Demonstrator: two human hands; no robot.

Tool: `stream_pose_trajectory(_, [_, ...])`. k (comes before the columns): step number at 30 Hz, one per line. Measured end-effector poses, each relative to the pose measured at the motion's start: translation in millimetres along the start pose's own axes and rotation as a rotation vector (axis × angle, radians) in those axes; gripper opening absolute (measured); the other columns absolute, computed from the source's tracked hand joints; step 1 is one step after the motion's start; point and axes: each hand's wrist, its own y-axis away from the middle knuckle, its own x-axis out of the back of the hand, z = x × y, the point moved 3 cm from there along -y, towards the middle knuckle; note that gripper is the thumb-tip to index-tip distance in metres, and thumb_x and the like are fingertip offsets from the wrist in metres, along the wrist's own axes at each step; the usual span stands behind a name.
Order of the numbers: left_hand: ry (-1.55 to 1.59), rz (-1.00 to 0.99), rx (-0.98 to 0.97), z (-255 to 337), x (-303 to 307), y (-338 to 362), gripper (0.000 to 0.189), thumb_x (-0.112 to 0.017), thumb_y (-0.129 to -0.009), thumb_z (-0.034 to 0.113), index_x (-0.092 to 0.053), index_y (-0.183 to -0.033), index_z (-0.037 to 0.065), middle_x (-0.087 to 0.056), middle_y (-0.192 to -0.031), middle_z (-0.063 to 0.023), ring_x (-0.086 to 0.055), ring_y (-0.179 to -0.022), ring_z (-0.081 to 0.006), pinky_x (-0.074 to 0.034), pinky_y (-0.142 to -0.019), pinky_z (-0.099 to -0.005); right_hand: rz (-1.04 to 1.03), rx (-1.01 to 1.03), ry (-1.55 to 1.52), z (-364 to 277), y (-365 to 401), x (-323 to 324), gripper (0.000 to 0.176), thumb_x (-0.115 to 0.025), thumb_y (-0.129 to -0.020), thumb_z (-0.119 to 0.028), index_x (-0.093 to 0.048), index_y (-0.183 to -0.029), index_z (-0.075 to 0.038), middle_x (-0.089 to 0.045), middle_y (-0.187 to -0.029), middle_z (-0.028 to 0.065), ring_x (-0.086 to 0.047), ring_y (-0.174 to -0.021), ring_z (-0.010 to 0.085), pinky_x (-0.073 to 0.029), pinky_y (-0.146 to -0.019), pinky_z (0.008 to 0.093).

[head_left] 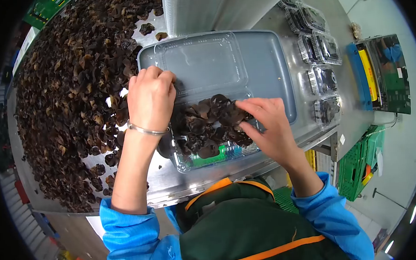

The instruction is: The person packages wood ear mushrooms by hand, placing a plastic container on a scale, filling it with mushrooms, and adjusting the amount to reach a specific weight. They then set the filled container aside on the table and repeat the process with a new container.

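An open clear plastic box (184, 166) lies on the grey-blue tray (271, 75), its lid (199, 60) folded back. Dark brown wood-ear-like pieces (207, 123) fill much of the box. My left hand (152, 93) is over the box's left side with its fingers curled downward; whatever they hold is hidden. At the box's right side, the thumb and fingers of my right hand (266, 122) pinch a dark piece at the top of the heap. A large spread of the same dark pieces (70, 99) covers the metal table on the left.
Closed filled boxes (323, 81) stand in a row on the metal surface at right. Beyond them is a machine with a dark panel (391, 73). A pale upright panel (211, 10) rises behind the tray. Green crates (356, 169) are lower right.
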Motion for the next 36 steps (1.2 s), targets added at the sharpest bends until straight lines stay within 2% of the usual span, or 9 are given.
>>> stream_pose_trajectory(3, [0.398, 0.233, 0.069, 15.1, 34.7, 14.1, 0.017, -0.066, -0.067, -0.002, -0.066, -0.083, 0.006, -0.060, -0.082, -0.0075, -0.059, -0.073, -0.0245, -0.048, -0.068, -0.0321, 0.063, 0.066, 0.062, 1.0, -2.1, 2.5, 0.025, -0.067, -0.072, -0.004, -0.064, -0.096, -0.010, -0.058, -0.100, 0.0032, -0.048, -0.084, 0.0242, -0.041, -0.072, 0.0318])
stream_pose_trajectory(6, [0.482, 0.037, -0.108, 38.9, 39.4, 44.6, 0.022, -0.068, -0.066, -0.003, -0.066, -0.086, 0.006, -0.061, -0.085, -0.0071, -0.059, -0.076, -0.0232, -0.048, -0.069, -0.0315, 0.007, -0.436, -0.382, 6.5, 2.8, 8.6, 0.025, -0.065, -0.069, 0.000, -0.064, -0.091, -0.010, -0.057, -0.093, 0.0023, -0.047, -0.085, 0.0244, -0.038, -0.076, 0.0320])
stream_pose_trajectory(9, [0.460, 0.026, -0.009, 37.4, 34.9, 69.0, 0.022, -0.069, -0.067, -0.001, -0.066, -0.088, 0.005, -0.061, -0.091, -0.0082, -0.060, -0.080, -0.0216, -0.048, -0.069, -0.0301, 0.026, 0.010, -0.087, -15.6, -16.0, 5.9, 0.027, -0.065, -0.067, -0.001, -0.064, -0.093, -0.011, -0.056, -0.096, 0.0028, -0.046, -0.088, 0.0249, -0.037, -0.077, 0.0330])
stream_pose_trajectory(12, [0.628, 0.105, 0.311, 24.2, 39.0, 101.2, 0.016, -0.067, -0.073, 0.001, -0.065, -0.090, 0.003, -0.063, -0.089, -0.0092, -0.060, -0.079, -0.0203, -0.048, -0.068, -0.0289, -0.106, 0.042, 0.073, -11.3, -11.0, -2.6, 0.036, -0.064, -0.067, -0.002, -0.061, -0.101, -0.012, -0.054, -0.099, 0.0043, -0.045, -0.092, 0.0256, -0.036, -0.081, 0.0362])
stream_pose_trajectory(23, [0.956, 0.290, 0.733, 18.5, 28.9, 219.3, 0.014, -0.065, -0.078, 0.000, -0.066, -0.092, 0.002, -0.062, -0.088, -0.0079, -0.056, -0.069, -0.0109, -0.046, -0.062, -0.0225, -0.183, 0.179, 0.198, -33.4, -17.3, -9.2, 0.028, -0.066, -0.068, -0.004, -0.064, -0.094, -0.010, -0.056, -0.105, 0.0049, -0.046, -0.101, 0.0257, -0.031, -0.090, 0.0380])
stream_pose_trajectory(26, [1.126, 0.349, 0.815, 19.7, 26.4, 240.0, 0.015, -0.063, -0.079, -0.002, -0.063, -0.094, -0.002, -0.059, -0.092, -0.0064, -0.056, -0.073, -0.0082, -0.046, -0.065, -0.0211, -0.012, -0.038, -0.058, -33.1, -16.6, 1.9, 0.023, -0.066, -0.073, -0.006, -0.065, -0.095, -0.007, -0.062, -0.086, 0.0055, -0.054, -0.084, 0.0187, -0.042, -0.076, 0.0293])
stream_pose_trajectory(29, [1.368, 0.287, 0.872, 29.8, 28.6, 238.8, 0.012, -0.059, -0.083, -0.004, -0.060, -0.095, -0.004, -0.057, -0.096, -0.0077, -0.058, -0.079, -0.0109, -0.048, -0.070, -0.0218, -0.120, -0.562, -1.004, -42.9, -11.0, 4.9, 0.023, -0.063, -0.082, -0.009, -0.062, -0.103, 0.001, -0.063, -0.091, 0.0072, -0.057, -0.076, 0.0123, -0.046, -0.070, 0.0250])
stream_pose_trajectory(34, [1.514, 0.347, 0.708, 47.7, 45.8, 192.2, 0.025, -0.063, -0.078, -0.006, -0.061, -0.102, -0.002, -0.058, -0.098, -0.0089, -0.058, -0.075, -0.0102, -0.049, -0.068, -0.0205, -0.364, -0.646, -1.396, -77.5, 7.2, -13.0, 0.023, -0.060, -0.085, -0.009, -0.059, -0.106, 0.001, -0.064, -0.094, 0.0093, -0.060, -0.079, 0.0154, -0.049, -0.069, 0.0265])
stream_pose_trajectory(36, [1.230, 0.411, 0.384, 49.0, 63.2, 174.0, 0.028, -0.063, -0.077, -0.008, -0.060, -0.105, -0.002, -0.057, -0.097, -0.0091, -0.058, -0.076, -0.0109, -0.049, -0.065, -0.0230, -0.364, -0.648, -1.423, -86.8, 13.0, -16.3, 0.023, -0.060, -0.085, -0.008, -0.059, -0.106, 0.001, -0.064, -0.094, 0.0093, -0.060, -0.081, 0.0155, -0.049, -0.069, 0.0263])
